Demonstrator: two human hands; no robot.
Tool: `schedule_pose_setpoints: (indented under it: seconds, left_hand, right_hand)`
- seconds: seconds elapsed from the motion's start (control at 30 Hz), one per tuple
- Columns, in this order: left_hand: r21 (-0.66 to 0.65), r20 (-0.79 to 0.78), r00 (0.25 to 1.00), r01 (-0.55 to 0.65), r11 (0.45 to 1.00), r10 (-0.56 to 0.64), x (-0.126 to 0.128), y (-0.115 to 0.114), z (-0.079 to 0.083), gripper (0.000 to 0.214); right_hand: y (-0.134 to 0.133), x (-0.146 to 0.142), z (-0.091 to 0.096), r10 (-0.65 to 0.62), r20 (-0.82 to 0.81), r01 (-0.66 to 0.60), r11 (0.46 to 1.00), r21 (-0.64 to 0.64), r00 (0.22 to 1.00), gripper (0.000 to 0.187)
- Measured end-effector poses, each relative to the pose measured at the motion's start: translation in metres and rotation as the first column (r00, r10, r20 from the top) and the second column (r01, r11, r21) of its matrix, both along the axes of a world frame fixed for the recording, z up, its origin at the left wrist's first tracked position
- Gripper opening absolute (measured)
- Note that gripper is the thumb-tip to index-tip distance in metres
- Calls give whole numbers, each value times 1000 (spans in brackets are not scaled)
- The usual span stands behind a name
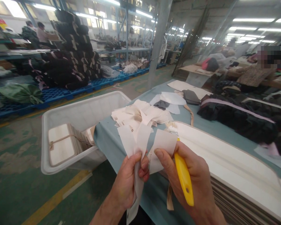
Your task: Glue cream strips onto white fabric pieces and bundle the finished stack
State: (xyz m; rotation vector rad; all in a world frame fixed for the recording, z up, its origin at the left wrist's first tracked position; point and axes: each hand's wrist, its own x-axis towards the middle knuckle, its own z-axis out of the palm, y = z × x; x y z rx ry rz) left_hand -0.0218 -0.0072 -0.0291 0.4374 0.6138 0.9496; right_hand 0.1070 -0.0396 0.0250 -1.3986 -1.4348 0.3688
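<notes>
My left hand is closed around a few pale cloth strips that stick up from its fingers and hang below the palm. My right hand grips a yellow-handled cutter in the palm, while its thumb and fingers pinch another pale cloth piece. Both hands hover above the near corner of a table with a grey-blue cover. Just beyond them lies a loose pile of cream cloth pieces. A thick stack of white sheets sits to the right.
A white plastic bin on the floor at left holds tied bundles. Dark garments lie on the table's right side. Blue pallets carry dark stacked fabric behind. People stand far back left and right.
</notes>
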Motion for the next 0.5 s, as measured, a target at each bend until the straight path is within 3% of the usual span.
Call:
schedule_pose_setpoints:
  seconds: [0.1, 0.23, 0.33, 0.5]
  left_hand:
    - [106, -56, 998, 46, 993, -41, -1, 1, 1, 37]
    - [141, -40, 997, 64, 988, -59, -7, 4, 4, 24]
    - [110, 42, 995, 83, 990, -88, -11, 5, 7, 36]
    - [153, -30, 992, 129, 980, -126, -8, 5, 10, 59]
  right_hand:
    - [-2, 3, -1, 62, -80, -63, 998, -22, 995, 29]
    - [-6, 8, 0, -9, -11, 9, 1000, 21, 1000, 31]
    - [-7, 9, 1, -44, 8, 44, 998, 33, 999, 32]
    - [-5, 7, 9, -16, -30, 16, 1000, -13, 999, 31]
